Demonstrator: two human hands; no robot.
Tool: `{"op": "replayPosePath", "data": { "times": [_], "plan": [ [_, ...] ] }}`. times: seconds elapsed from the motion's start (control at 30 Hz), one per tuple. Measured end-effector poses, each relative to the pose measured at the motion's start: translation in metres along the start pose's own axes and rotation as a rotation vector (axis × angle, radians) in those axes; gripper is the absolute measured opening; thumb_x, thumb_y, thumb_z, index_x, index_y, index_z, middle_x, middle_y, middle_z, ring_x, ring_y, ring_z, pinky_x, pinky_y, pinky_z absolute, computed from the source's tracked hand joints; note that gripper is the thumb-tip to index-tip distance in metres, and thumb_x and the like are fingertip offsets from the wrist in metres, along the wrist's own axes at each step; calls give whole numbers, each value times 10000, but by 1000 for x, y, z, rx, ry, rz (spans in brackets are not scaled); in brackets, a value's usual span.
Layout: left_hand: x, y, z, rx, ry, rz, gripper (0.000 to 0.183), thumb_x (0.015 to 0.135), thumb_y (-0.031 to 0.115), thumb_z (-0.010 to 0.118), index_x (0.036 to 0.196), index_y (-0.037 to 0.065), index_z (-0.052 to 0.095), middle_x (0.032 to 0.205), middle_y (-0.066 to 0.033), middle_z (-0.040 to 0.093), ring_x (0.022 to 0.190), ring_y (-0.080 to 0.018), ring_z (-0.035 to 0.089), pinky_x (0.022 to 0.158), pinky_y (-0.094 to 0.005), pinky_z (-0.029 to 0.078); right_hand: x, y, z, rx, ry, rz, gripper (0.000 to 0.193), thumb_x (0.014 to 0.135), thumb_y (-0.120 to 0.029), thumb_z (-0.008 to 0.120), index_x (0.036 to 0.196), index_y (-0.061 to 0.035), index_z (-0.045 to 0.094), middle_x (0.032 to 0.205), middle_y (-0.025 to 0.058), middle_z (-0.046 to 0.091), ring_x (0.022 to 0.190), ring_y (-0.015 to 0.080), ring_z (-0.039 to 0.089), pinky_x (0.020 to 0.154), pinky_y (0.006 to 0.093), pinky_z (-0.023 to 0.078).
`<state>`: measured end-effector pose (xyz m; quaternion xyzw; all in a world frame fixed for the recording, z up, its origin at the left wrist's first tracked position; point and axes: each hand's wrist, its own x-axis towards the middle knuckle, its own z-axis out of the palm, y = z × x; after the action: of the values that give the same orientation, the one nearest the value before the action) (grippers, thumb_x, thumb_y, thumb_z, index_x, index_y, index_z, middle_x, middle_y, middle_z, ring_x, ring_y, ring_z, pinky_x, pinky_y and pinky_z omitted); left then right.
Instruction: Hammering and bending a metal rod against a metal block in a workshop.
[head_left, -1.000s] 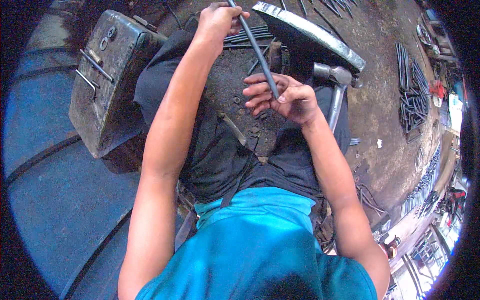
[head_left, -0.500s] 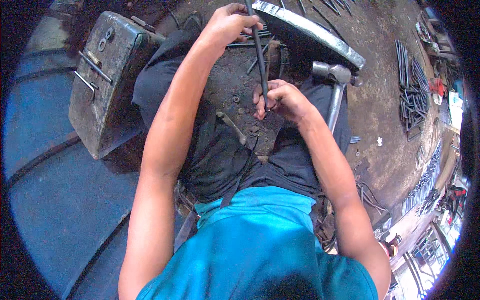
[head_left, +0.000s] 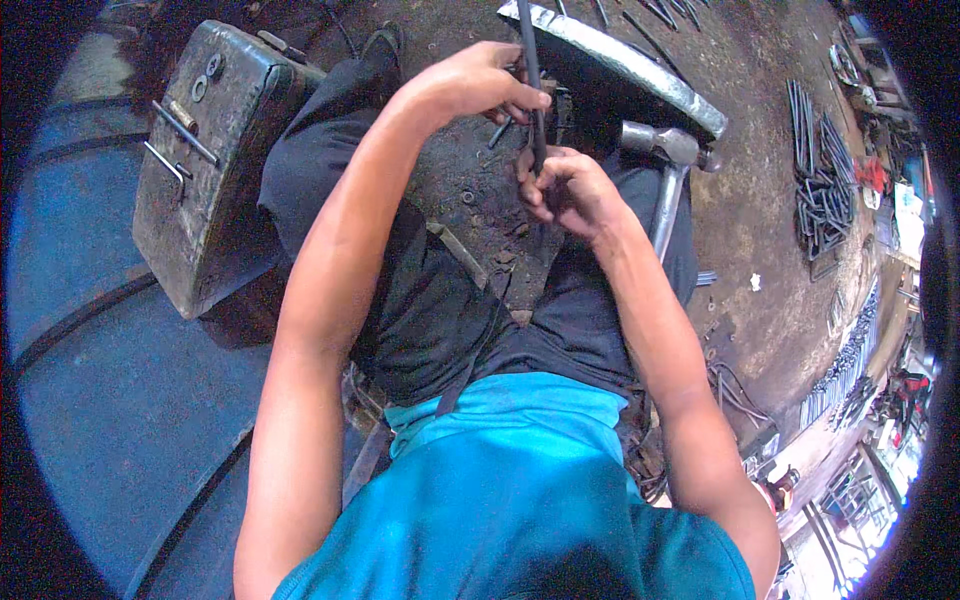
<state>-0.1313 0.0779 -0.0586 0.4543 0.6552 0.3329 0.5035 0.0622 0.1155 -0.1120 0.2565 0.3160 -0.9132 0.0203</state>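
The person's left hand [head_left: 488, 82] is loosely curled around a dark rod [head_left: 531, 50] that stands nearly upright in view between the knees, while the right hand [head_left: 578, 195], fingers bent closed, grips its lower end, a steel hammer [head_left: 672, 146] lying near that hand

No word, number or sign is showing readably in the scene. At the far right, a pale sheet [head_left: 908, 214] is appearing too small and washed out for any print to be told, and the scuffed box [head_left: 178, 232] on the left is bearing only illegible wear marks.
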Motion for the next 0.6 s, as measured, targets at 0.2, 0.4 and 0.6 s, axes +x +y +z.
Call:
{"op": "replayPosePath", "data": {
  "times": [0.2, 0.4, 0.6],
  "plan": [
    [0, -2, -9, -173, 299, 67, 420, 847, 223, 644, 1186, -5, 546, 916, -81, 667, 764, -144, 633, 659, -277, 520, 1, 0, -1, -21, 56, 51, 186, 641, -80, 504, 816, -22, 523, 576, 72, 519, 367, 110, 343, 368, 252, 273],
    [-22, 41, -22, -433, 411, 84, 424, 881, 39, 588, 1292, 50, 487, 1060, -111, 610, 803, -163, 608, 651, -292, 495, 1, -1, -1, -112, 23, -42, 169, 645, -83, 505, 804, -30, 530, 583, 70, 516, 416, 118, 415, 382, 235, 290],
    [-11, 26, -28, -375, 439, 119, 304, 880, 14, 542, 1182, 28, 555, 996, -87, 614, 778, -146, 595, 653, -284, 485, 7, 8, 4, -176, 77, -89, 152, 631, -79, 506, 771, -20, 505, 537, 59, 479, 366, 90, 334, 349, 226, 254]
  ]
}}
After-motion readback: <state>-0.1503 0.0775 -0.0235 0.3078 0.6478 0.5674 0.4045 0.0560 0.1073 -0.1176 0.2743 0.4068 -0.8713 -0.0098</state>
